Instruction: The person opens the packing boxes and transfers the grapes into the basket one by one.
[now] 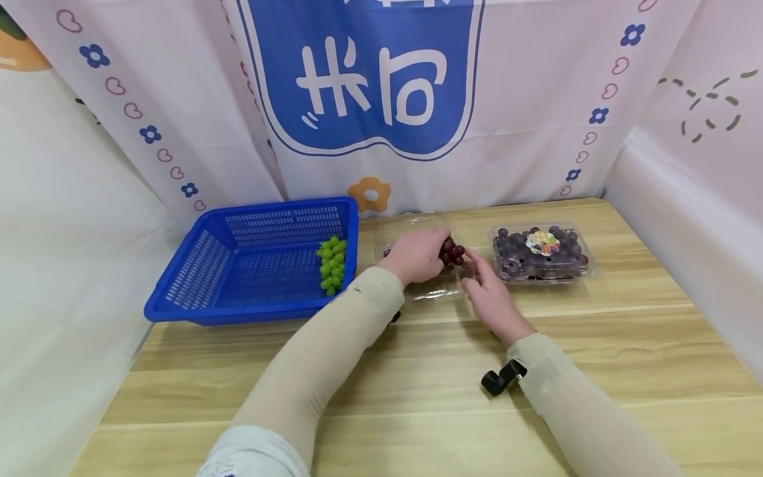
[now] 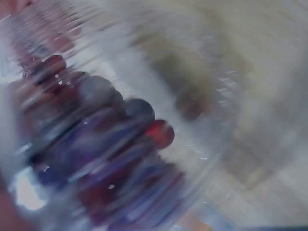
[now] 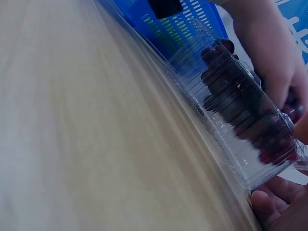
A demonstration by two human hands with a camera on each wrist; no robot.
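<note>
An open clear plastic box (image 1: 434, 291) stands on the table with dark red grapes (image 1: 454, 254) in it. My left hand (image 1: 415, 256) reaches into it from above, its fingers curled on the bunch. At the box's right end, my right hand (image 1: 492, 302) holds the plastic wall between thumb and fingers. The right wrist view shows the grapes (image 3: 236, 101) through the box's side, with the left hand (image 3: 272, 57) over them. Motion blurs the left wrist view, where dark grapes (image 2: 139, 113) show behind plastic.
To the left stands a blue plastic basket (image 1: 250, 310) with a bunch of green grapes (image 1: 332, 265) at its right side. A closed clear box of dark grapes (image 1: 539, 255) with a round label stands on the right. Behind the wooden table (image 1: 429, 397) hangs a printed cloth (image 1: 524, 152).
</note>
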